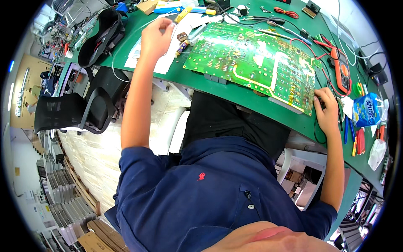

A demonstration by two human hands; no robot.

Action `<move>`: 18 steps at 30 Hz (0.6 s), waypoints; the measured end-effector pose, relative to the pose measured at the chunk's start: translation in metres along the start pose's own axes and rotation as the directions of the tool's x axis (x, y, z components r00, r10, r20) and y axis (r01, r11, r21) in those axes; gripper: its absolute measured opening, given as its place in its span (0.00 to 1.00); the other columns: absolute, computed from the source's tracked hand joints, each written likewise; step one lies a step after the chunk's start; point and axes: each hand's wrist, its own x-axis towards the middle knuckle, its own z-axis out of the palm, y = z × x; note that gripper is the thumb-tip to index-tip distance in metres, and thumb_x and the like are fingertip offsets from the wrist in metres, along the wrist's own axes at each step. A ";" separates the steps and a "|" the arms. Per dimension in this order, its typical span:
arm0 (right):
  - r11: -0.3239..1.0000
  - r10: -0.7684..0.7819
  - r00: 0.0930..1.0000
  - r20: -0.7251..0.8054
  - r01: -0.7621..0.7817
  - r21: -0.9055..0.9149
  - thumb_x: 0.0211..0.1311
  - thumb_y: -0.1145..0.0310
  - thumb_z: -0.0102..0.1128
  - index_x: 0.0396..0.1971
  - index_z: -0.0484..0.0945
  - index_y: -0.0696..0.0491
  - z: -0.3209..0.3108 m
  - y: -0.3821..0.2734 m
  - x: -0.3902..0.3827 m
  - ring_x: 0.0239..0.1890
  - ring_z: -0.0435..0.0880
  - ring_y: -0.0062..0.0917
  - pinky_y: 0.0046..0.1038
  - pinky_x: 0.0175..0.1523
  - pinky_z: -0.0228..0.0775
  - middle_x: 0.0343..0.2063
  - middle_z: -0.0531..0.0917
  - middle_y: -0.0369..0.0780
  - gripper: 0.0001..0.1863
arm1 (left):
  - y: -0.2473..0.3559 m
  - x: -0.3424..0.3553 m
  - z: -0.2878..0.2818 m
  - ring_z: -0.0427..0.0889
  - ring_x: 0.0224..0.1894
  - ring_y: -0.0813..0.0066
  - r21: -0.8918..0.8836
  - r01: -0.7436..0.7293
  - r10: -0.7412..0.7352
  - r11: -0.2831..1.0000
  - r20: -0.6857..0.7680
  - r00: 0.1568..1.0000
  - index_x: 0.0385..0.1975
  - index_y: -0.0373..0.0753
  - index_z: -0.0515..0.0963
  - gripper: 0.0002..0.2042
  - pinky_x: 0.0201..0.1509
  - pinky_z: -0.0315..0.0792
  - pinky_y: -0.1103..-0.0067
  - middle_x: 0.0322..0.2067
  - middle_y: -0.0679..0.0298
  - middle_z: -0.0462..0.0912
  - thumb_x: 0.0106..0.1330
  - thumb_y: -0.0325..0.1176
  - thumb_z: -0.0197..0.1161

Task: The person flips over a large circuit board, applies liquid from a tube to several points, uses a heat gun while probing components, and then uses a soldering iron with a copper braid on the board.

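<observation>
A large green circuit board [256, 63] lies on the green workbench, its solder traces facing up and dark blocks showing beneath its near edge. My left hand [157, 38] is raised over white papers left of the board. Its thumb and fingers are pinched together; whatever is between them is too small to make out. Just beyond the fingertips is a yellow stick-like thing [183, 14]. My right hand [327, 111] rests on the bench at the board's right corner, thumb and fingers loosely apart, holding nothing I can see. Near the left hand lies a small dark tube with a yellow band [181, 48].
An orange multimeter [341, 71] with red and black leads lies right of the board. Beside it are a blue packet [366, 110] and several pens. A soldering iron [289, 31] and cables lie behind the board. A black office chair [84, 101] stands at the left.
</observation>
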 end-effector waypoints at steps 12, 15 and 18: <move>1.000 0.018 1.000 0.001 -0.018 0.021 0.61 0.75 0.60 0.40 0.79 0.59 0.001 0.007 -0.001 0.35 0.76 0.32 0.28 0.40 0.68 0.33 0.76 0.42 0.09 | 0.106 -0.107 -0.004 0.70 0.30 0.83 -0.903 0.280 -0.041 0.325 0.282 0.959 0.58 0.32 0.71 0.22 0.32 0.63 0.84 0.42 0.59 0.79 0.63 0.21 0.60; 0.999 -0.037 0.998 -0.058 0.038 0.019 0.60 0.74 0.61 0.41 0.80 0.57 -0.005 0.009 -0.004 0.39 0.79 0.32 0.27 0.43 0.69 0.34 0.79 0.42 0.09 | 0.128 -0.128 0.013 0.69 0.27 0.84 -0.933 0.332 0.073 0.137 0.343 0.936 0.56 0.31 0.73 0.19 0.27 0.61 0.85 0.43 0.60 0.79 0.63 0.18 0.58; 0.979 0.121 0.972 -0.200 -0.084 0.185 0.68 0.67 0.58 0.43 0.82 0.56 -0.019 -0.016 0.002 0.39 0.79 0.23 0.26 0.46 0.70 0.36 0.83 0.38 0.11 | 0.157 -0.146 0.022 0.74 0.32 0.84 -0.914 0.326 0.155 0.240 0.368 0.917 0.50 0.30 0.78 0.15 0.32 0.68 0.86 0.48 0.58 0.78 0.63 0.16 0.60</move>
